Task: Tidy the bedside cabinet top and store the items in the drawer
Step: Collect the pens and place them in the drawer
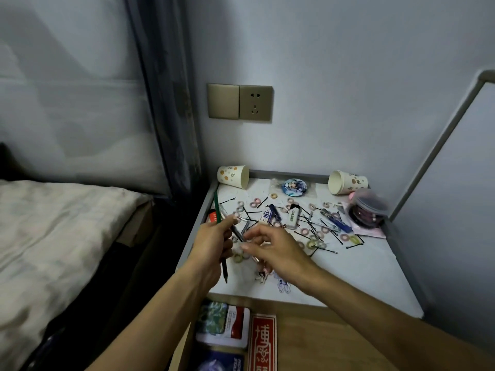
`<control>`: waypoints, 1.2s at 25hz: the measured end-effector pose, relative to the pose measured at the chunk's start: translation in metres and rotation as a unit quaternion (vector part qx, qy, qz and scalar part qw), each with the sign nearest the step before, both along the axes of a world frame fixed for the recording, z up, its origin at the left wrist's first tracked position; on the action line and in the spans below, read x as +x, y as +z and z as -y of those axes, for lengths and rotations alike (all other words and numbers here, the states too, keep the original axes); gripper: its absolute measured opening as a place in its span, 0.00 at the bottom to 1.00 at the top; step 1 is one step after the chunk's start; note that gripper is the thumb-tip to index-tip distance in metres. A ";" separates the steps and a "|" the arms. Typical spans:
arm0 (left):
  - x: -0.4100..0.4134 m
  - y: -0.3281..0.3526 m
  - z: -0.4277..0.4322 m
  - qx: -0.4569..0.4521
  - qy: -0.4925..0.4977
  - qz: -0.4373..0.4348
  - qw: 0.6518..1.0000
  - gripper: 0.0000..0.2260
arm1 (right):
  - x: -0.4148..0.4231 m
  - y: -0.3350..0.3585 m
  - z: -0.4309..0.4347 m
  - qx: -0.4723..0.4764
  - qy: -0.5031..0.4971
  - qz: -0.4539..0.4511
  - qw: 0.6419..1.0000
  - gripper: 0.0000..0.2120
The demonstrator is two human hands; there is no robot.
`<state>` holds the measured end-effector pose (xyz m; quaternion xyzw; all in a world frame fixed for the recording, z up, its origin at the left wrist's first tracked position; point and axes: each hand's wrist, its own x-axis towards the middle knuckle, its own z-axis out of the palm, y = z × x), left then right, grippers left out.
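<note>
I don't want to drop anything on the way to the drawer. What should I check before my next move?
1. Grip of left hand on pens: ok.
2. Is right hand free: cannot tell; its fingers curl close to a pen.
3. Is drawer open: ok.
4. Bare room in it beside red box: ok.
5. Is cabinet top cleared: not ok; hairpins and hair ties lie there.
6. Are paper cups upright: not ok; both lie on their sides.

White cabinet top (356, 269), two tipped paper cups (233, 176), hairpins (325, 250), hair ties (313, 245), lighter (293, 217)
</note>
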<state>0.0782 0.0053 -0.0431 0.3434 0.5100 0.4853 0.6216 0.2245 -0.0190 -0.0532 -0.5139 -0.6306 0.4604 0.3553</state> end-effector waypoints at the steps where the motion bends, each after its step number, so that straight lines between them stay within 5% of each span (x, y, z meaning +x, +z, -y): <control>1: -0.002 0.000 0.001 -0.003 0.019 -0.006 1.000 0.06 | 0.002 -0.001 -0.006 0.017 -0.004 0.028 0.999 0.03; 3: -0.002 -0.002 0.001 -0.015 0.045 -0.015 0.999 0.10 | 0.014 -0.003 -0.031 0.074 -0.069 0.161 0.982 0.07; 7: 0.000 -0.003 0.000 -0.045 0.053 -0.008 0.998 0.12 | 0.041 -0.011 -0.087 0.077 -0.151 0.478 0.862 0.06; 12: 0.000 0.000 -0.009 -0.055 0.036 0.034 0.997 0.09 | 0.036 -0.024 -0.110 0.047 -0.148 0.562 0.812 0.11; 22: 0.006 -0.002 -0.002 -0.050 0.000 0.017 0.999 0.11 | 0.047 0.000 -0.106 -0.029 -0.177 0.476 0.861 0.08; 27: 0.018 0.005 0.013 -0.031 -0.023 0.058 0.998 0.17 | 0.040 0.020 -0.036 -0.011 -0.132 0.216 0.967 0.11; 30: 0.025 0.010 0.034 -0.005 -0.085 0.089 0.992 0.18 | 0.036 0.018 0.026 -0.014 -0.087 0.107 0.990 0.09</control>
